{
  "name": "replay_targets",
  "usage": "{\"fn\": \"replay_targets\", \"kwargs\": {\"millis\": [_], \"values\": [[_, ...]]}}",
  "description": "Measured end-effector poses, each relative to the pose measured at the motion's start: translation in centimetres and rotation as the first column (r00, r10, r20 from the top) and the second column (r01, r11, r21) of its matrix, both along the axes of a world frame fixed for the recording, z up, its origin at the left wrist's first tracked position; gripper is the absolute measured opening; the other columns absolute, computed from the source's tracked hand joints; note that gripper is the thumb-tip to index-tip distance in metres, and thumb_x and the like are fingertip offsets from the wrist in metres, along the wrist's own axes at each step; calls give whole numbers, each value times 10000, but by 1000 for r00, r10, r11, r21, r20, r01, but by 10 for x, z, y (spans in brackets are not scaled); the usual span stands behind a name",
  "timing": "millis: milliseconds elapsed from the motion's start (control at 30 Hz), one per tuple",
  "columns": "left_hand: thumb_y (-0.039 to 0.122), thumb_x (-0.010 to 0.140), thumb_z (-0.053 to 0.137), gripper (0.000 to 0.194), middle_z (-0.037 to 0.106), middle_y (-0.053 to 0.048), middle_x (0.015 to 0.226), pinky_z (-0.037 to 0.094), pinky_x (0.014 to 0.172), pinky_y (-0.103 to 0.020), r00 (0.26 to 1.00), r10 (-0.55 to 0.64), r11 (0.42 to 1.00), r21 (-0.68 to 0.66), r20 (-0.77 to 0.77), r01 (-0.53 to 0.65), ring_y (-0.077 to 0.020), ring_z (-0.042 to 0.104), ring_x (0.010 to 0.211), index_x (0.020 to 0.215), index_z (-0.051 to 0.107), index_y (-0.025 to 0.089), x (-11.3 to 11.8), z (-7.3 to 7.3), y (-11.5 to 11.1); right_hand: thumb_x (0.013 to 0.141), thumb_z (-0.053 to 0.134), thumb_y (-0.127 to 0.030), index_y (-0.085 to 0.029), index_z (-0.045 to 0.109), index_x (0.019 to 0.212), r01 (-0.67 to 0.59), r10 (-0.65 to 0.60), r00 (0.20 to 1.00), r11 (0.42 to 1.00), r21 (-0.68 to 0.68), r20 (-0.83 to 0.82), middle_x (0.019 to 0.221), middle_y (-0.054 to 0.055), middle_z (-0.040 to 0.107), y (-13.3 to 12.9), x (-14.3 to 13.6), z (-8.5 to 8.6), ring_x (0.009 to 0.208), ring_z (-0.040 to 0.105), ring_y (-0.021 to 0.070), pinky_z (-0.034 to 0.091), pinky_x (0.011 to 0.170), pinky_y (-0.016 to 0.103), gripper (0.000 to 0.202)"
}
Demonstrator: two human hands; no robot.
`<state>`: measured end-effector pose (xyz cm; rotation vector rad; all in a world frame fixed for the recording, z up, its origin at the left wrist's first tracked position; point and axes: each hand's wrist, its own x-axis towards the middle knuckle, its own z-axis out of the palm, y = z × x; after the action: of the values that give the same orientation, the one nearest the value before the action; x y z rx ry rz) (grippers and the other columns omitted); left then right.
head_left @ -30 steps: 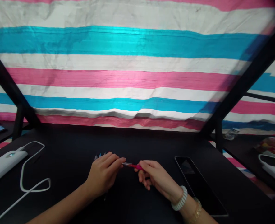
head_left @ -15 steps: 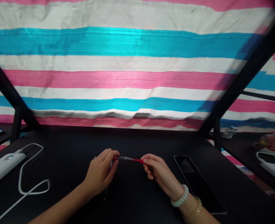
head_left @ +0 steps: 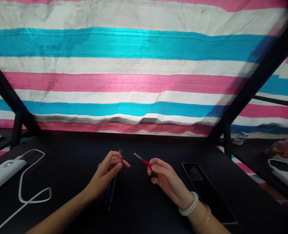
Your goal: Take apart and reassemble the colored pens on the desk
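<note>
My left hand (head_left: 111,169) pinches a small clear-and-red pen part (head_left: 120,152), its clear end pointing up past the fingers. Its thumb and fingers hide the rest of that part. Between finger and thumb, my right hand (head_left: 164,175) grips the red pen section (head_left: 145,162), from which a thin pale tube points up and left. The two pen pieces are apart, with a gap between the hands. Below my left hand, dark slim pens (head_left: 111,194) lie on the black table (head_left: 144,211), partly hidden by the hand.
A black tablet or phone (head_left: 209,191) lies right of my right hand. On the left are a white power bank (head_left: 6,175) and its looping white cable (head_left: 21,182). Black frame bars (head_left: 246,84) slope up on both sides before a striped sheet (head_left: 124,81).
The pen, one straight line between both hands before, is now in two separate pieces. The left piece has turned upright, and the right one tilts up and left.
</note>
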<state>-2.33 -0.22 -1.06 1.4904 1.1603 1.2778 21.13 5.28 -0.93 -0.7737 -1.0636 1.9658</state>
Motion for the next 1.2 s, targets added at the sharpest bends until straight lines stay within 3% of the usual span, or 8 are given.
{"fn": "replay_targets", "kwargs": {"millis": [133,267,400,533,800,1200], "values": [[349,917,566,170,714,-69,1013,403,785,-292,987,-42,995,-78,152,55,-180,582,883,989,481,221,-2,-3,3,735,740,-211,-171,609,872,10,-10,1000,1000,12,-14,773,20,615,1,0,1,764,545,140,437,566,203,193],[311,882,625,147,665,-47,1025,415,810,-278,974,-18,997,-74,225,36,-167,575,893,969,561,211,-4,-6,7,718,764,-220,-176,605,869,25,-25,1000,1000,-11,-18,771,13,616,1,-1,1,759,553,136,458,600,213,225],[302,854,663,158,617,-8,896,417,767,-244,956,-7,996,-84,293,33,-143,567,830,968,593,218,-5,-9,8,711,764,-213,-175,614,863,27,-28,999,999,-20,-36,772,5,605,1,-1,0,758,555,133,472,641,230,217],[315,844,676,183,598,-2,831,410,695,-221,960,40,993,-117,276,-8,-134,554,783,983,613,213,-7,-10,8,718,758,-222,-177,622,850,36,-37,998,999,-28,-43,761,6,610,1,0,0,759,551,135,469,673,241,195],[271,775,752,264,655,-20,928,443,771,-225,948,165,985,-97,274,-143,-150,597,887,1002,628,214,-10,-13,11,695,785,-291,-181,633,813,205,-204,979,977,64,-29,705,3,623,4,0,1,715,532,136,436,673,247,222],[271,766,757,288,677,-20,909,436,597,-205,955,166,984,-106,245,-144,-128,604,751,992,593,204,-6,-6,7,740,752,-338,-195,643,844,229,-273,954,929,291,122,713,10,637,0,0,4,710,553,162,437,695,282,208]]}}
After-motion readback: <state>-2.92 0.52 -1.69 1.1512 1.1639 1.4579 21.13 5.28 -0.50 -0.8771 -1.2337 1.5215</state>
